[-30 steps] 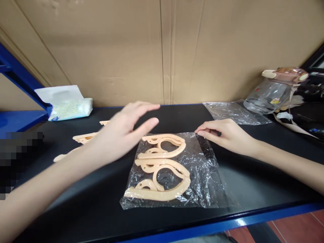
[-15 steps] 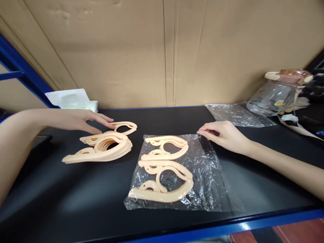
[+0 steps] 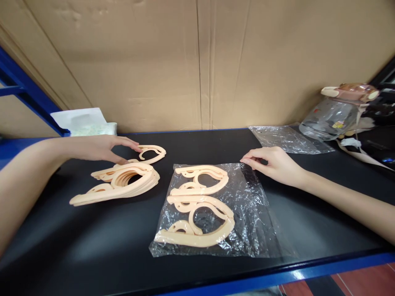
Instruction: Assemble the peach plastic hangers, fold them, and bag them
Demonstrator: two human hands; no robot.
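A clear plastic bag (image 3: 247, 218) lies on the black table (image 3: 92, 242) with two peach plastic hooks (image 3: 197, 205) inside it. My right hand (image 3: 274, 164) rests at the bag's upper right corner, fingertips pinched on the plastic edge. To the left sits a loose stack of the same peach hooks (image 3: 123, 183), with a single hook (image 3: 151, 151) just behind it. My left hand (image 3: 105, 147) reaches over the back of the stack, fingers stretched out, its fingertips touching the single hook.
A spare clear bag (image 3: 286, 139) lies at the back right beside a clear water bottle (image 3: 336, 113) with a pink lid. A white tissue pack (image 3: 86, 122) sits at the back left. Cardboard (image 3: 197, 61) walls the rear; a blue frame edge (image 3: 277, 277) runs along the front.
My left hand swung from above the bag leftward to the stack of hooks and settled at the single hook. The right hand stayed on the bag's corner.
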